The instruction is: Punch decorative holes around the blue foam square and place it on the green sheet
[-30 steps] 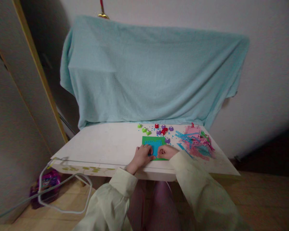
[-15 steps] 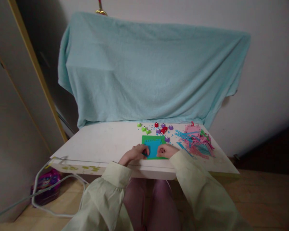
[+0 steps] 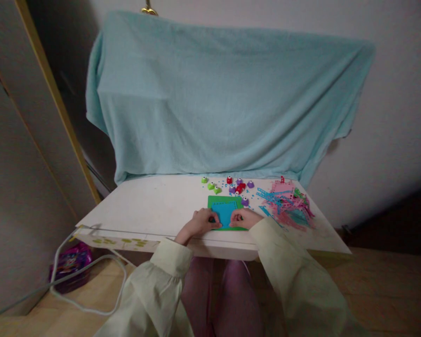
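A blue sheet (image 3: 225, 213) with a row of small notches or holes along its top edge lies over a larger green sheet (image 3: 215, 201) near the table's front edge. My left hand (image 3: 204, 221) has its fingers curled and closed at the blue sheet's lower left edge. On the opposite side, my right hand (image 3: 242, 219) is closed, its fingertips at the lower right edge. The curled fingers partly hide both sheets' sides. Just behind the sheets sit small eyed figures: green ones (image 3: 211, 186), red ones (image 3: 240, 188) and purple ones (image 3: 244, 201).
Tiny blue bits are scattered among the figures. A tangled heap of pink, blue and green perforated strips (image 3: 287, 203) covers the white table's (image 3: 136, 206) right side. A light blue cloth (image 3: 224, 103) hangs behind. A pale cable (image 3: 87, 310) loops at the lower left beside a purple package (image 3: 72, 267).
The view has shifted slightly. My left fingers now sit a little lower along the blue sheet's edge; my right hand stays at its right side.
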The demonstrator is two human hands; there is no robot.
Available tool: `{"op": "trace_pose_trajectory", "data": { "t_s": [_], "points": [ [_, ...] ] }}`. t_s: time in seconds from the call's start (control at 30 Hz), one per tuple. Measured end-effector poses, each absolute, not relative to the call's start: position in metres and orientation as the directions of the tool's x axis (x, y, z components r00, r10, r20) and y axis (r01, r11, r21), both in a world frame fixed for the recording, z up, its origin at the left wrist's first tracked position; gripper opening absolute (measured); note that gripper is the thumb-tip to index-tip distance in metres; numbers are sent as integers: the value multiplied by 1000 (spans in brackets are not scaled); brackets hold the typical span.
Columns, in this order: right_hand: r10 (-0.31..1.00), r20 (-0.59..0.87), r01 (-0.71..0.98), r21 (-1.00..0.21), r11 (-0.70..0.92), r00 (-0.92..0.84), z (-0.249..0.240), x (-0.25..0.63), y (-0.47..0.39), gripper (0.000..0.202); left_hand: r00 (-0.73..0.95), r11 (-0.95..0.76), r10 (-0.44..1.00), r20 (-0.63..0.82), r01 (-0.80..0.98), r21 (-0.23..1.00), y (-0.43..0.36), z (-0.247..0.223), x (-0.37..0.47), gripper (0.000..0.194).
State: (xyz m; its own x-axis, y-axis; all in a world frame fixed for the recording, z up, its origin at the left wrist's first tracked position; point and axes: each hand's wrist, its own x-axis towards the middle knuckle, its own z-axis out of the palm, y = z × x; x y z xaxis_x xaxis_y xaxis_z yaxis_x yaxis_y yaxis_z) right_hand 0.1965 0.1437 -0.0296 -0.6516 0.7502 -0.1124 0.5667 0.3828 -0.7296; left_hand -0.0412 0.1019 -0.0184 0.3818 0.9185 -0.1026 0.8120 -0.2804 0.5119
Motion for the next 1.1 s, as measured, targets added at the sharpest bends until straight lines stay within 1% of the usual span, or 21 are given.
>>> {"op": "trace_pose_trajectory", "data": {
  "t_s": [0.07,0.13,0.27,0.43,0.53,0.73,0.9,1.03,1.1],
  "points": [
    [747,-123,578,-718,388,-654,-29,196,143,32,358,-266,928,-104,832,486,100,-20,-38,25],
    [749,-120,592,-698,403,-651,-29,195,142,32,332,-264,940,-76,851,454,97,-22,-34,26],
    [795,-77,676,-580,456,-602,-29,190,138,31,295,-266,955,-11,876,403,93,-29,-28,34],
    [835,-59,769,-428,475,-548,-20,182,131,32,308,-261,950,-58,879,400,95,-29,-29,34],
    [855,-65,804,-385,454,-514,-17,184,134,34,310,-248,946,-94,879,407,96,-25,-31,33],
    [867,-128,821,-412,394,-481,-24,207,152,37,322,-250,941,-103,869,427,95,-20,-32,31],
    [850,-238,830,-446,335,-470,-24,226,160,36,318,-251,944,-83,861,442,93,-17,-32,30],
    [835,-249,800,-508,319,-491,-26,233,162,36,322,-256,945,-62,842,475,92,-18,-35,27],
    [822,-230,754,-576,316,-520,-28,237,162,40,337,-263,939,-62,826,499,92,-20,-38,24]
  ]
}}
